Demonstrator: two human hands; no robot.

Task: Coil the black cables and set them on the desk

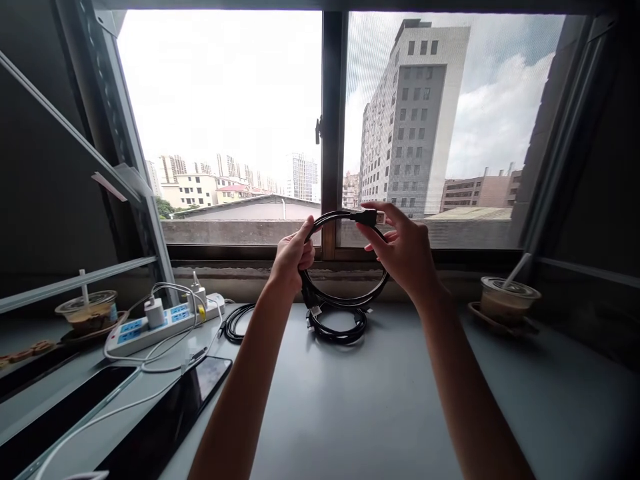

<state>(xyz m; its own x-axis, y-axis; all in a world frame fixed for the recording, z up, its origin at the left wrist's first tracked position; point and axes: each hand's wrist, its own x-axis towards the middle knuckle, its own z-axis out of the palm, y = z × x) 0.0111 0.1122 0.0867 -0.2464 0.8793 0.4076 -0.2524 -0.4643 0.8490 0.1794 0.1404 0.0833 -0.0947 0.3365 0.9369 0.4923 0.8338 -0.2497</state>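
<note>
A black USB cable (345, 301), wound into a loop, is held up above the desk in front of the window. My left hand (294, 252) is closed round the left side of the loop, thumb on top. With thumb and fingers, my right hand (403, 243) pinches the cable near its USB plug (369, 217), whose pale metal end points right. Below the loop, a second coiled black cable (340, 333) lies on the desk. Another black coil (235, 325) rests farther left, partly hidden by my left forearm.
A white power strip (173, 327) with plugged-in chargers and white cords stands on the left of the grey desk (350, 413). Near it lies a dark-screened tablet (170, 413). Lidded drink cups stand at left (87, 312) and right (509, 300). Metal shelf posts flank the window.
</note>
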